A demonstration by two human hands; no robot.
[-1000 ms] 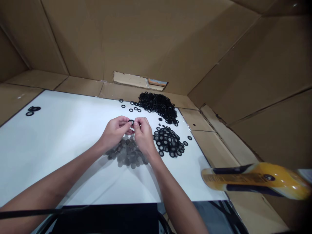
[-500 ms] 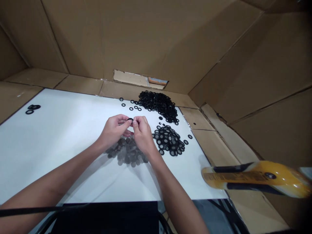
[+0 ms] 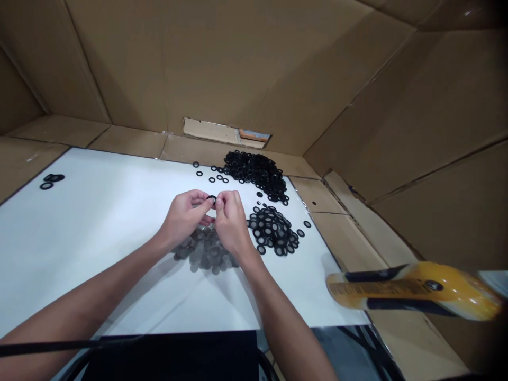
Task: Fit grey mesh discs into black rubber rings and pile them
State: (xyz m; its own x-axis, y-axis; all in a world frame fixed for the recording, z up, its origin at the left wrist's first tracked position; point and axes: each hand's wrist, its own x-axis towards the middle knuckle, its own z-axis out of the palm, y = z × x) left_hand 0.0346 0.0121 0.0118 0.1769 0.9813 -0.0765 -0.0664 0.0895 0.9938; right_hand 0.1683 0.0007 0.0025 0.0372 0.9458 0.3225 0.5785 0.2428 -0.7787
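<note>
My left hand (image 3: 183, 216) and my right hand (image 3: 230, 219) meet above the white sheet (image 3: 99, 233), fingertips pinched together on one small black ring (image 3: 211, 199). Directly beneath the hands lies a heap of grey mesh discs (image 3: 206, 253). Just right of my right hand sits a pile of black rings with pale centres (image 3: 273, 230). Farther back is a bigger heap of plain black rings (image 3: 257, 172), with a few loose ones scattered beside it.
Cardboard walls (image 3: 238, 63) enclose the work surface on all sides. A few black rings (image 3: 51, 181) lie at the far left of the sheet. A yellow and black tool (image 3: 413, 291) lies at the right, off the sheet. A black slab (image 3: 174, 354) borders the near edge.
Both hands stay pinched on the ring and have hardly moved; only the fingers shift slightly. The view drifted a little.
</note>
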